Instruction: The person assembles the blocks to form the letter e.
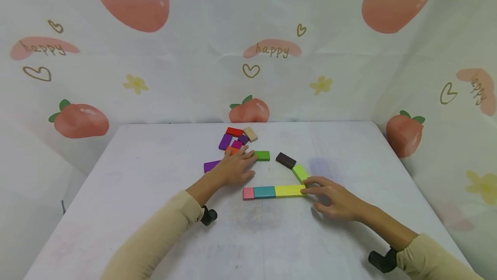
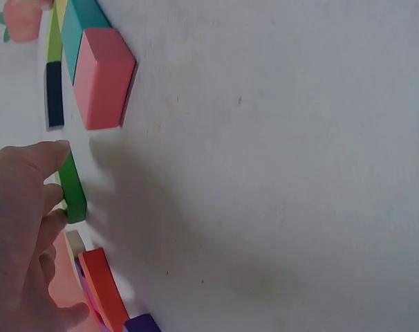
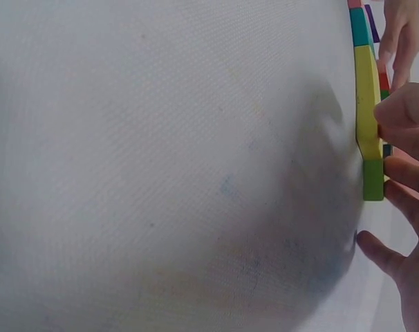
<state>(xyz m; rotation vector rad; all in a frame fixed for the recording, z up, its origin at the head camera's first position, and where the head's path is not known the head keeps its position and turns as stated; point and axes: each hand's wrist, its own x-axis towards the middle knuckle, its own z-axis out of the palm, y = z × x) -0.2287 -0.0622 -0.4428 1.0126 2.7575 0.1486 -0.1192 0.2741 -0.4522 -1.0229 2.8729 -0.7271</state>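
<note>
In the head view, my left hand (image 1: 236,168) has its fingertips at the left end of a green block (image 1: 263,155), thumb spread below. The left wrist view shows the fingers (image 2: 52,221) beside that green block (image 2: 72,190). My right hand (image 1: 335,198) reaches with extended fingers to the right end of a yellow block (image 1: 289,191) and the lower end of a light green block (image 1: 300,173). Pink (image 1: 248,193), teal (image 1: 264,192) and yellow blocks lie end to end. A dark block (image 1: 286,160) slants from the light green one's upper end, apart from the green block.
Behind my left hand lie several loose blocks, including red (image 1: 234,132), beige (image 1: 250,134) and purple (image 1: 225,142) ones. Another purple block (image 1: 211,166) is left of that hand. A patterned cloth (image 1: 202,81) hangs behind the white table (image 1: 136,206).
</note>
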